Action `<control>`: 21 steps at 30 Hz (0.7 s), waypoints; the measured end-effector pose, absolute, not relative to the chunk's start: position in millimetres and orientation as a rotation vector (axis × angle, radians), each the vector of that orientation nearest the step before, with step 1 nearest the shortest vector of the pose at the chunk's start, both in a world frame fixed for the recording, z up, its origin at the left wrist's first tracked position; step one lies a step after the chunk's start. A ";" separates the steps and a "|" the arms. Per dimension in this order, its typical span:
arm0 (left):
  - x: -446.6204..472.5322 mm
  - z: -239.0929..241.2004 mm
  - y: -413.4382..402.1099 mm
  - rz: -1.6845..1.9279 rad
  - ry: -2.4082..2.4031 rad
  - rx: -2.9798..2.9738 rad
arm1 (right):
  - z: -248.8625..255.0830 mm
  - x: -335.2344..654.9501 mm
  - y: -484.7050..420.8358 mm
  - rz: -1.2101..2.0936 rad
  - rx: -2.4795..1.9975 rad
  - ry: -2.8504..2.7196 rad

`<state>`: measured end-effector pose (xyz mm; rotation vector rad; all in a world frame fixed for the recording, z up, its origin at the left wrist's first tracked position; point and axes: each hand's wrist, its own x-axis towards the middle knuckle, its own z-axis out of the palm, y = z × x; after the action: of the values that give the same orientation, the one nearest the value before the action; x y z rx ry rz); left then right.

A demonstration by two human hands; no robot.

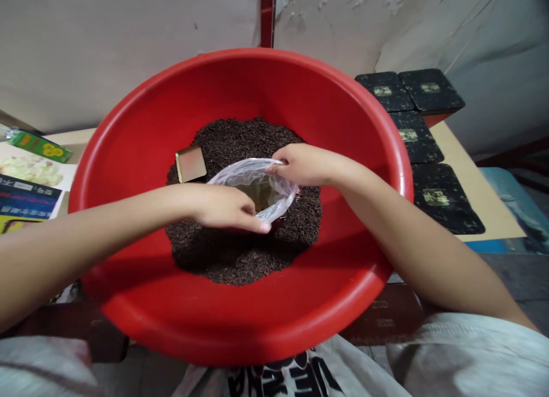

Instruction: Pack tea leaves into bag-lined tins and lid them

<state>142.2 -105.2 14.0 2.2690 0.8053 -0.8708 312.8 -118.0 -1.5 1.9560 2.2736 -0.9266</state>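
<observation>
A large red plastic basin fills the view, with a heap of dark loose tea leaves in its bottom. On the heap stands a clear plastic bag with its mouth held wide. My left hand pinches the bag's near rim, fingers closed. My right hand grips the far right rim, fingers closed too. A small gold metal lid lies tilted on the leaves at the bag's upper left.
Several black square tins lie on a tan table surface to the right of the basin. Printed paper packets sit at the left. A pale wall is behind.
</observation>
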 end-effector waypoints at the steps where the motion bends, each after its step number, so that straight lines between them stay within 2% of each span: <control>1: 133.0 17.3 -108.8 -0.825 0.790 2.348 | -1.2 313.6 -117.3 -0.937 2.026 2.282; 8: 99.1 17.6 -131.0 -0.529 0.729 2.876 | -3.3 321.5 -112.8 -1.315 2.089 2.242; 12: 88.6 38.2 -135.3 -0.079 0.734 2.847 | 1.8 330.4 -112.4 -1.431 2.053 2.247; 15: 79.3 38.1 -118.4 0.425 0.932 2.716 | -1.6 338.2 -104.9 -1.553 2.156 2.182; 17: 76.7 22.8 -91.9 0.732 1.264 2.584 | -13.0 342.2 -93.4 -1.430 2.381 2.106; 18: 77.1 11.2 -75.1 0.735 1.409 2.523 | -21.2 343.4 -86.3 -1.270 2.480 2.043; 21: 85.7 -29.7 -23.1 0.394 1.554 2.471 | -51.1 343.2 -65.0 -0.845 2.349 2.045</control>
<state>85.7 -23.1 -29.7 2.4713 1.5540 0.3938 343.2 -65.0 -51.1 2.3494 2.0452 -0.8448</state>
